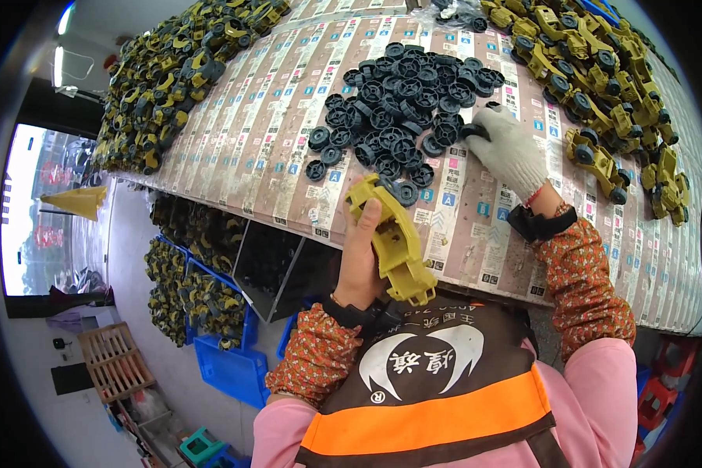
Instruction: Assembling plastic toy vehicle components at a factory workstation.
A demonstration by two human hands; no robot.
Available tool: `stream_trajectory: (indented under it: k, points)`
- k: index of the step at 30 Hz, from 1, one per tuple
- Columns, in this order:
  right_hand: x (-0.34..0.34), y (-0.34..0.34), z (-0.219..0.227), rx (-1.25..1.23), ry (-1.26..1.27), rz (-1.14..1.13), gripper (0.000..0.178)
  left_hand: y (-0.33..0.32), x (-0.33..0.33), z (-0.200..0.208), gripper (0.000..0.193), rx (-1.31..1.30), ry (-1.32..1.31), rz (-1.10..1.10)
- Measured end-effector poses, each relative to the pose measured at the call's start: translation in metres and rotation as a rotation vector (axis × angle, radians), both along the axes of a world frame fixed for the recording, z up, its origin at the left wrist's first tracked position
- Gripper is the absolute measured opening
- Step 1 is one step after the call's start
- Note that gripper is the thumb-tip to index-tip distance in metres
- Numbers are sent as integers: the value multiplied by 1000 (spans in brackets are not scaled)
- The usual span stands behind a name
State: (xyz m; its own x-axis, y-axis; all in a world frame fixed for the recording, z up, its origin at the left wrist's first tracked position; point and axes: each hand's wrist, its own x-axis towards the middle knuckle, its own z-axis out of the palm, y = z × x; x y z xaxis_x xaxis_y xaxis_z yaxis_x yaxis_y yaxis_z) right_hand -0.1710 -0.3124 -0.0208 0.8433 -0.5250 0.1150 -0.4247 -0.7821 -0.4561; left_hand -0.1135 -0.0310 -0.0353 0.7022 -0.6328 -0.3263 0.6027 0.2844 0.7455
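Paper-covered counter (257,148) fills the upper frame, printed label sheets all over it. Olive-yellow toy vehicle heaps: one at 11 o'clock (175,70), one at 1–2 o'clock (600,78), some already with black wheels. Blue bins (230,366) of more parts on the floor at 8 o'clock. Black wheel pile (402,101) at 12 o'clock, centre of counter. Left hand (359,257), bare, clenched around a yellow toy chassis (394,242), held just over the counter's near edge, dead centre. Right hand (511,148), white knit glove, at 1 o'clock, fingers pinching one black wheel (473,131) at the pile's right edge.
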Motion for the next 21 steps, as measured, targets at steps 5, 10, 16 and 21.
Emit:
stream_trajectory:
  k: [5,10,16,21]
  points:
    - [-23,25,16,381,-177,-5,20,4,7,-6,74,-81,64,55]
    - [-58,93,31,529,-272,277,26,-8,4,2,76,-115,28,100]
    - [-78,129,31,584,-228,229,29,-17,-3,13,75,-111,-186,229]
    - [-79,131,27,444,-244,301,30,-18,-6,13,76,-58,-288,265]
